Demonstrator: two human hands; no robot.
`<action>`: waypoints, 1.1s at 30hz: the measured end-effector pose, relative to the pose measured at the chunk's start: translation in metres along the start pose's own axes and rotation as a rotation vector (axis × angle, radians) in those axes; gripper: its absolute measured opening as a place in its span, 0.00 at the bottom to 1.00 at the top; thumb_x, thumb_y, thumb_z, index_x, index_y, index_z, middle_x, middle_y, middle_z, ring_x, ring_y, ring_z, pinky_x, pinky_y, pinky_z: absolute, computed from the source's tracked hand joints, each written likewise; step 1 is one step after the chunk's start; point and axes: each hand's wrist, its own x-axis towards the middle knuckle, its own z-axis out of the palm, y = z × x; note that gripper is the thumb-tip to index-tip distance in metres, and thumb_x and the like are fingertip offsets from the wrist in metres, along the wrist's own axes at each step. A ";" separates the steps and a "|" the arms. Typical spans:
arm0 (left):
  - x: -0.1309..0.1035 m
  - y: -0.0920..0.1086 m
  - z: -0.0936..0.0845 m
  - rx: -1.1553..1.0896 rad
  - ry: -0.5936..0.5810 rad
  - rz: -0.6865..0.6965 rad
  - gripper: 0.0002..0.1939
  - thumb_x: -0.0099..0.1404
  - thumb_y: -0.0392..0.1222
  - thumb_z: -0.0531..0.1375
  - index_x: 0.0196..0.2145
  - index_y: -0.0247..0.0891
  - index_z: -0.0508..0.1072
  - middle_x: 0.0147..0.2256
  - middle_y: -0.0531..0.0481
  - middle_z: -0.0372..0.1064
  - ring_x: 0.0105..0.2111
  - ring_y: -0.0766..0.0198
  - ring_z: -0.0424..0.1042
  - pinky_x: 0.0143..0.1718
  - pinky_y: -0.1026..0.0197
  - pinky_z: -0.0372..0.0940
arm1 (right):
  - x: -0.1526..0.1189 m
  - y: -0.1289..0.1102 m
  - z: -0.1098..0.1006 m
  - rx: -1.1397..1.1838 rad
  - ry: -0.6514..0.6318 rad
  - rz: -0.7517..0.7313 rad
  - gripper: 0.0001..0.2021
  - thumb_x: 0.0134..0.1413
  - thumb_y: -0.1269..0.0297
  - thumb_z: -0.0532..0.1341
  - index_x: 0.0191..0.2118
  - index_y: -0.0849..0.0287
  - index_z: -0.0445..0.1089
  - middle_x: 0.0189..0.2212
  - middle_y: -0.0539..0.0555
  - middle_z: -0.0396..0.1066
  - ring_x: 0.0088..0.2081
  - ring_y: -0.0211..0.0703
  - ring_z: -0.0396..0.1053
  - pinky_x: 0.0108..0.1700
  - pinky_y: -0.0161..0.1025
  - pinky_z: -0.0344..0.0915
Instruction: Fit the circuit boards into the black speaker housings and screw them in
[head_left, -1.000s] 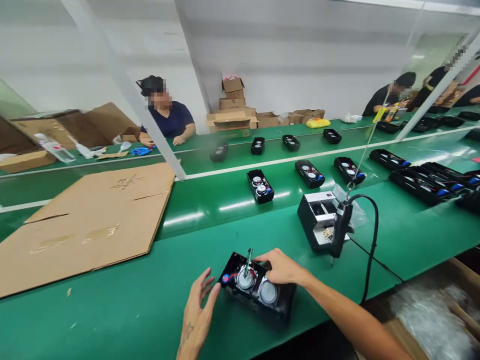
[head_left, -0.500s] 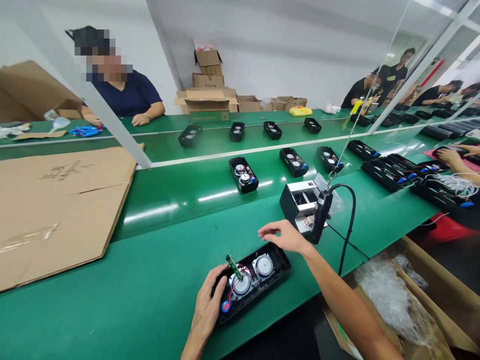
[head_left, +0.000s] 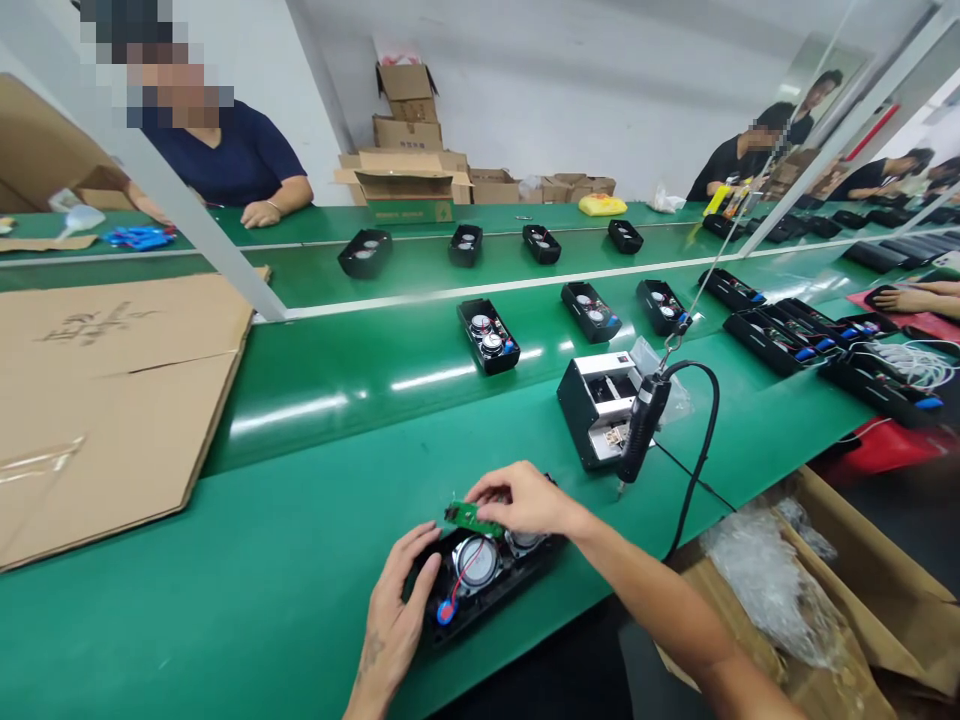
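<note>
A black speaker housing (head_left: 495,588) lies slantwise on the green bench in front of me. Two round speakers sit in it; the left speaker (head_left: 477,562) shows fully, while my fingers partly cover the right one. Round the housing's left end is my left hand (head_left: 397,590), thumb over the rim and fingers along the far side. My right hand (head_left: 525,500) pinches a green circuit board (head_left: 466,516) above the housing's far wall. A red wire runs down to a blue round part (head_left: 447,611) in the near left corner.
An electric screwdriver (head_left: 643,425) hangs from a cable beside a black-and-silver screw feeder (head_left: 600,405). Flat cardboard (head_left: 112,400) covers the left side. More housings (head_left: 489,337) stand beyond. At lower right is a carton holding clear plastic (head_left: 780,585). A co-worker (head_left: 225,160) sits opposite.
My right hand has come down and left from over the housing's far right corner and taken hold of the circuit board. The board, upright before, now lies flatter. My left hand keeps its place on the housing.
</note>
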 end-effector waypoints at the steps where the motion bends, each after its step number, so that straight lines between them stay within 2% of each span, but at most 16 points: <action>1: -0.005 0.003 -0.002 0.017 0.054 0.033 0.23 0.70 0.65 0.61 0.50 0.47 0.81 0.58 0.44 0.77 0.61 0.44 0.74 0.66 0.35 0.67 | -0.002 0.004 -0.013 0.065 -0.023 0.014 0.11 0.55 0.71 0.69 0.44 0.59 0.85 0.35 0.53 0.85 0.38 0.46 0.82 0.44 0.37 0.75; 4: -0.024 0.018 -0.006 0.063 0.202 0.191 0.13 0.72 0.53 0.63 0.49 0.48 0.79 0.54 0.46 0.78 0.57 0.49 0.77 0.62 0.41 0.72 | -0.019 0.016 -0.047 0.168 -0.174 -0.052 0.09 0.54 0.68 0.71 0.41 0.59 0.86 0.36 0.54 0.85 0.38 0.46 0.81 0.44 0.39 0.75; 6: -0.035 0.030 -0.008 0.111 0.204 0.359 0.07 0.72 0.44 0.64 0.47 0.49 0.79 0.48 0.48 0.80 0.51 0.52 0.79 0.57 0.45 0.75 | -0.038 0.021 -0.057 0.172 -0.314 -0.139 0.07 0.57 0.65 0.71 0.40 0.59 0.86 0.37 0.56 0.85 0.39 0.47 0.81 0.45 0.39 0.75; 8: -0.041 0.041 -0.008 0.187 0.137 0.579 0.10 0.70 0.36 0.65 0.46 0.49 0.79 0.39 0.52 0.81 0.43 0.55 0.79 0.53 0.49 0.76 | -0.057 0.025 -0.055 0.134 -0.421 -0.210 0.08 0.64 0.65 0.67 0.39 0.58 0.86 0.38 0.57 0.85 0.41 0.46 0.81 0.47 0.39 0.76; 10: -0.042 0.048 -0.007 0.264 0.063 0.765 0.13 0.68 0.33 0.66 0.47 0.49 0.79 0.34 0.54 0.81 0.36 0.58 0.78 0.49 0.51 0.76 | -0.072 0.027 -0.046 0.071 -0.444 -0.263 0.12 0.69 0.67 0.63 0.40 0.57 0.86 0.39 0.56 0.85 0.43 0.46 0.82 0.50 0.40 0.75; 12: -0.041 0.051 -0.005 0.324 0.012 0.844 0.14 0.68 0.33 0.66 0.48 0.47 0.79 0.34 0.54 0.82 0.36 0.58 0.77 0.48 0.52 0.76 | -0.082 0.028 -0.035 0.009 -0.421 -0.312 0.13 0.71 0.68 0.61 0.40 0.56 0.86 0.39 0.55 0.86 0.44 0.45 0.82 0.53 0.40 0.75; 15: -0.040 0.049 -0.003 0.379 0.010 0.829 0.11 0.69 0.36 0.67 0.48 0.45 0.78 0.35 0.52 0.83 0.43 0.53 0.79 0.53 0.49 0.74 | -0.088 0.026 -0.025 -0.046 -0.343 -0.356 0.11 0.72 0.69 0.62 0.42 0.55 0.85 0.40 0.54 0.86 0.44 0.45 0.82 0.52 0.39 0.75; 17: -0.043 0.046 -0.003 0.406 0.041 0.803 0.09 0.69 0.39 0.67 0.47 0.45 0.78 0.38 0.50 0.82 0.48 0.52 0.79 0.58 0.47 0.73 | -0.088 0.025 -0.022 -0.103 -0.229 -0.379 0.11 0.73 0.70 0.62 0.44 0.56 0.84 0.41 0.55 0.85 0.44 0.45 0.81 0.51 0.40 0.75; 20: -0.050 0.038 -0.001 0.444 0.088 0.741 0.07 0.71 0.43 0.66 0.47 0.45 0.78 0.45 0.45 0.79 0.52 0.51 0.77 0.58 0.47 0.73 | -0.086 0.022 -0.016 -0.315 -0.067 -0.430 0.14 0.73 0.73 0.58 0.47 0.57 0.83 0.42 0.56 0.85 0.45 0.47 0.79 0.50 0.42 0.74; 22: -0.054 0.032 0.001 0.472 0.117 0.696 0.10 0.72 0.46 0.66 0.49 0.46 0.79 0.48 0.43 0.76 0.53 0.50 0.76 0.56 0.48 0.75 | -0.085 0.019 -0.010 -0.525 -0.107 -0.446 0.15 0.72 0.76 0.57 0.49 0.58 0.81 0.44 0.57 0.84 0.46 0.48 0.78 0.50 0.43 0.72; 26: -0.059 0.028 0.007 0.543 0.121 0.648 0.15 0.72 0.48 0.66 0.54 0.46 0.79 0.49 0.42 0.75 0.52 0.49 0.75 0.53 0.49 0.76 | -0.082 0.010 0.006 -0.854 -0.301 -0.388 0.16 0.64 0.78 0.61 0.53 0.58 0.77 0.47 0.58 0.82 0.49 0.50 0.76 0.47 0.44 0.68; 30: -0.055 0.037 0.011 0.598 0.037 0.677 0.13 0.74 0.41 0.62 0.55 0.44 0.79 0.48 0.42 0.77 0.52 0.49 0.74 0.55 0.48 0.74 | -0.076 0.006 0.012 -0.904 -0.362 -0.327 0.16 0.62 0.80 0.60 0.51 0.58 0.77 0.45 0.57 0.81 0.45 0.48 0.77 0.39 0.42 0.63; 33: -0.050 0.044 0.012 0.621 -0.026 0.690 0.15 0.73 0.34 0.59 0.54 0.43 0.78 0.46 0.43 0.79 0.52 0.49 0.74 0.56 0.47 0.73 | -0.069 0.009 0.008 -0.813 -0.392 -0.318 0.18 0.63 0.80 0.58 0.52 0.57 0.78 0.45 0.55 0.83 0.45 0.47 0.77 0.40 0.40 0.62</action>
